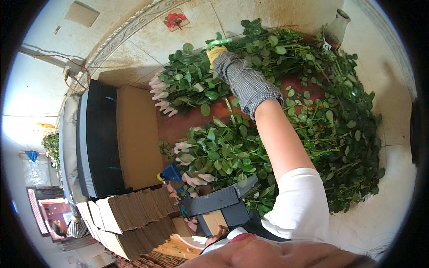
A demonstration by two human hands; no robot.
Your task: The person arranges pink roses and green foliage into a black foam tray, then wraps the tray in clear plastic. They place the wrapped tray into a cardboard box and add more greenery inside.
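My right hand, in a yellow glove below a checked sleeve cover, reaches to the far side of a bunch of pale pink roses. It lies against the leaves beside a shiny green strip; its fingers are mostly hidden, so any grip is unclear. The rose heads, in white-pink sleeves, point left. More pale roses lie nearer on the reddish surface. Only a few bare fingers of my left hand show low in the view, by a brown cardboard piece near a dark box-like piece.
Leafy stems cover the right side. A glass vessel with dark contents stands by the tiled wall. Left are a large black-and-brown box and stacked cardboard sheets. A blue tool lies near the flowers. Another person is farther left.
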